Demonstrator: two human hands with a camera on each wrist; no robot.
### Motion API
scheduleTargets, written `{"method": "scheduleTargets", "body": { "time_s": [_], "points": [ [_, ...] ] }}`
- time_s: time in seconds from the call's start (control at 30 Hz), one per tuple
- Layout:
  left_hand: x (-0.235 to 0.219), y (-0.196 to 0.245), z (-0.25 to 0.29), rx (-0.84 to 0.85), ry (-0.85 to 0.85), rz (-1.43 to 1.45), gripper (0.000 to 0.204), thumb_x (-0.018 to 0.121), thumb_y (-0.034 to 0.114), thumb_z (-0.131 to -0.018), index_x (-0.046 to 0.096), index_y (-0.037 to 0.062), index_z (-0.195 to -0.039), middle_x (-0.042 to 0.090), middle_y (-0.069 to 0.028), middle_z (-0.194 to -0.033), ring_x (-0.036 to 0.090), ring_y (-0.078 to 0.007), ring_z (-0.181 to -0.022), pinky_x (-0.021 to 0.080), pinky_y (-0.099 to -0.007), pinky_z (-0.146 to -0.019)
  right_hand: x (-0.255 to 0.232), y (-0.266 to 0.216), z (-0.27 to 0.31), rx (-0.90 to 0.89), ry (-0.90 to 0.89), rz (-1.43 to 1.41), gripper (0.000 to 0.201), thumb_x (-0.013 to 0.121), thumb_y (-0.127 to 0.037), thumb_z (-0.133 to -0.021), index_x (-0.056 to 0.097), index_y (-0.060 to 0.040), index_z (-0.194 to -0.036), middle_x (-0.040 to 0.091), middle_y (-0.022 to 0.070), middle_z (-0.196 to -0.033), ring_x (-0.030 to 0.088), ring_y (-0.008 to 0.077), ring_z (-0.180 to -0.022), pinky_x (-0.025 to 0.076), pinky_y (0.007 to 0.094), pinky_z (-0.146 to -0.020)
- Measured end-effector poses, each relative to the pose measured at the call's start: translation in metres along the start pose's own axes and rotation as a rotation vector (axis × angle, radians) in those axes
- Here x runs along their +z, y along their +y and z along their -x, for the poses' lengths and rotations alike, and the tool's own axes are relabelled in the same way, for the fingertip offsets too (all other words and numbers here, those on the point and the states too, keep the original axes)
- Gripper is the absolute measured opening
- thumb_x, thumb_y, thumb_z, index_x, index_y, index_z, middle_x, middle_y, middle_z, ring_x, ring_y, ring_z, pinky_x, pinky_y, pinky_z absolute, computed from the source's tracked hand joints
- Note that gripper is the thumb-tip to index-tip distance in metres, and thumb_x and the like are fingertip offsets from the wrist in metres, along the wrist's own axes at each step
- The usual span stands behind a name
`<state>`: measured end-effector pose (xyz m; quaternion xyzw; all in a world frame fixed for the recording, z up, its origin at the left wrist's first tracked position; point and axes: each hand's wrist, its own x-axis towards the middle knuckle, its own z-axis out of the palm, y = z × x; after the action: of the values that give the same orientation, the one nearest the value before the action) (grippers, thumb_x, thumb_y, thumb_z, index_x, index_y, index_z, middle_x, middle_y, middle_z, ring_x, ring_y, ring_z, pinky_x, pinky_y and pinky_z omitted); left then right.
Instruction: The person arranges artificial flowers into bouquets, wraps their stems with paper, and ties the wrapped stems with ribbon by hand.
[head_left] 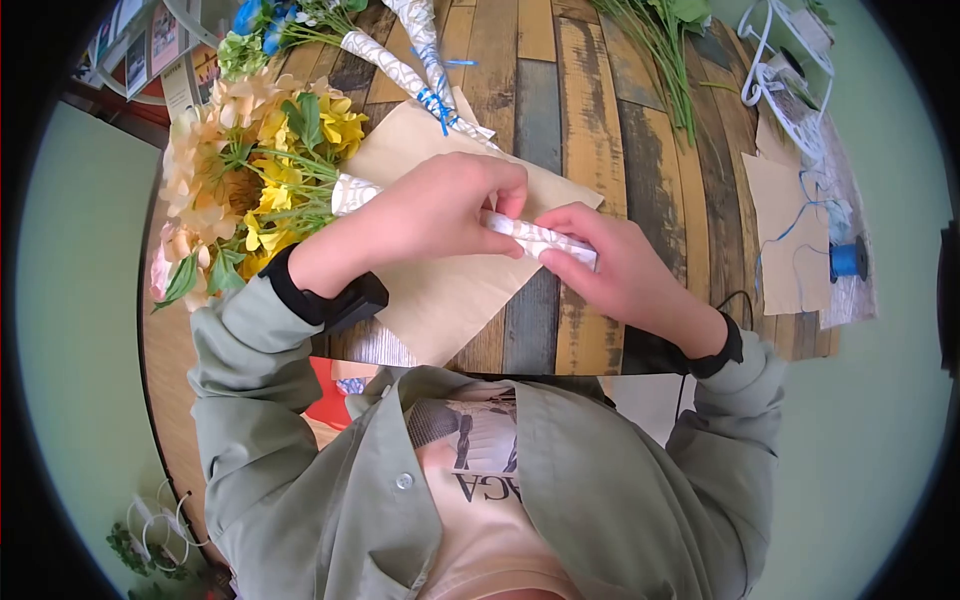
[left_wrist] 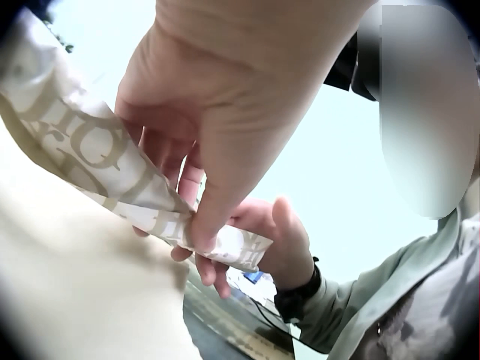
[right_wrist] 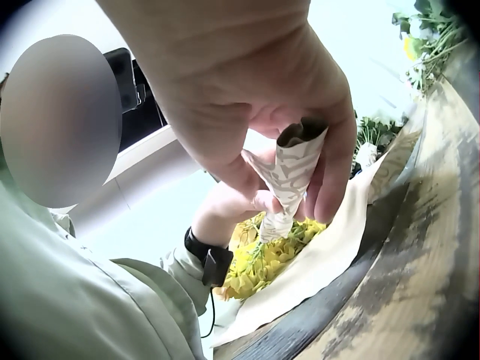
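Observation:
A bouquet of peach and yellow flowers [head_left: 270, 190] lies at the left in the head view, its stems running into a white patterned paper wrap [head_left: 350, 194]. My left hand [head_left: 440, 205] grips this wrap around its middle, thumb on the near side. At the narrow end, my right hand [head_left: 620, 262] pinches the paper between thumb and fingers. The left wrist view shows the wrap [left_wrist: 97, 154] tapering toward my right hand [left_wrist: 281, 236]. In the right wrist view the wrap's rolled end [right_wrist: 300, 142] shows an open hollow beside my palm.
Under the bouquet lies a tan paper sheet [head_left: 440, 320] on the wooden table [head_left: 530, 320]. Two wrapped bunches [head_left: 400, 75] tied with blue ribbon lie behind. Loose green stems [head_left: 660, 60], a white wire rack [head_left: 800, 90] and a blue ribbon spool [head_left: 848, 261] are at the right.

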<state>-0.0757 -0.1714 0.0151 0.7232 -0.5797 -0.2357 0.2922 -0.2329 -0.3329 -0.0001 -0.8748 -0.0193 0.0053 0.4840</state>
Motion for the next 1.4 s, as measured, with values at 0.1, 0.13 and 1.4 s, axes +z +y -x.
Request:
{"method": "scheduleTargets", "body": {
  "time_s": [0.1,0.13,1.4],
  "points": [
    [0.001,-0.001,-0.002,-0.034,-0.089,0.115,0.030,0.077,0.012,-0.070,0.050,0.0038,-0.082,0.056,-0.0050,-0.074,0.059,-0.0139,-0.068,0.047,-0.0266,-0.062,-0.002,0.004,0.000,0.183,-0.036,-0.299,0.023,0.059,-0.016,-0.089,0.054,0.0001,-0.105,0.064,0.0075,-0.085,0.061,0.0135,-0.069,0.050,0.0279,-0.060],
    [0.002,-0.005,-0.002,-0.042,-0.121,0.159,0.031,0.077,0.013,-0.070,0.052,0.0040,-0.084,0.056,-0.0039,-0.075,0.058,-0.0129,-0.068,0.047,-0.0264,-0.062,-0.003,0.005,-0.002,0.321,-0.090,-0.492,0.021,0.058,-0.014,-0.089,0.055,0.0002,-0.104,0.064,0.0070,-0.085,0.061,0.0116,-0.069,0.050,0.0256,-0.059],
    [-0.003,-0.009,0.012,0.053,-0.278,-0.386,0.032,0.059,0.034,-0.085,0.048,0.0035,-0.086,0.055,-0.0197,-0.068,0.054,-0.0412,-0.068,0.040,-0.0473,-0.060,-0.191,0.036,0.076,0.551,0.367,0.872,0.038,0.062,-0.036,-0.084,0.060,0.0010,-0.076,0.061,0.0100,-0.065,0.061,0.0233,-0.059,0.047,0.0330,-0.057]
  ]
}}
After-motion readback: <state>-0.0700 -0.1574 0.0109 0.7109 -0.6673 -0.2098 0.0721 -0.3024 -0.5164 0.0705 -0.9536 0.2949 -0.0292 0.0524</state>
